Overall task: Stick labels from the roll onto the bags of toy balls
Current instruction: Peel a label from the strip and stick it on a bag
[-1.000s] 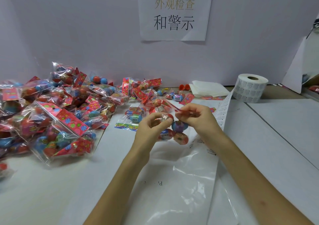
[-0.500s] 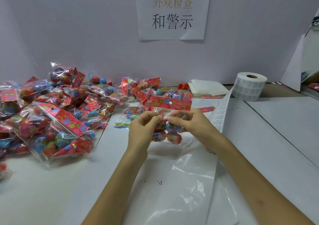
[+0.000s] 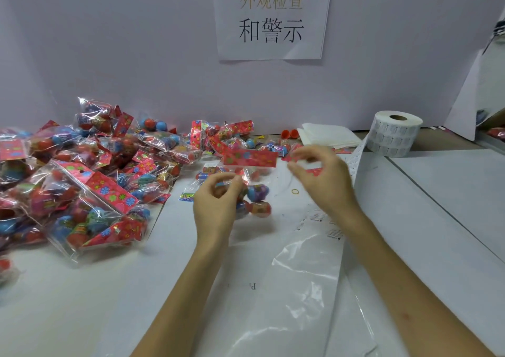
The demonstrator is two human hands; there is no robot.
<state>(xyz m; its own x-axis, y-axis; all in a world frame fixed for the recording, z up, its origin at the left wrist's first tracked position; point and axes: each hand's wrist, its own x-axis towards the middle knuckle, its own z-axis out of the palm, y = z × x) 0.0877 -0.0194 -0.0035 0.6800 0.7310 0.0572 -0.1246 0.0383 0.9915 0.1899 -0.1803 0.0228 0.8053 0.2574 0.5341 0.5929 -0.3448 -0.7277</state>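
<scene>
My left hand point(image 3: 216, 200) pinches a clear bag of toy balls point(image 3: 258, 192) just below its red flowered header card point(image 3: 250, 158) and holds it upright above the table. My right hand point(image 3: 322, 176) hangs to the right of the bag, apart from it, fingers loosely curled with nothing in them; it is motion-blurred. The white label roll point(image 3: 393, 135) stands at the back right. Its unrolled strip point(image 3: 355, 162) trails down toward me, just right of my right hand.
A large pile of bagged toy balls point(image 3: 82, 179) fills the left side and back of the table. A clear plastic sheet point(image 3: 300, 288) lies under my forearms. A yellow rubber band point(image 3: 295, 191), folded white tissues point(image 3: 325, 135) and a paper sign point(image 3: 270, 17) on the wall are also there.
Both hands held the bag before. My right hand has let go and moved right toward the label strip. The bag's header card now stands upright, held by my left hand alone.
</scene>
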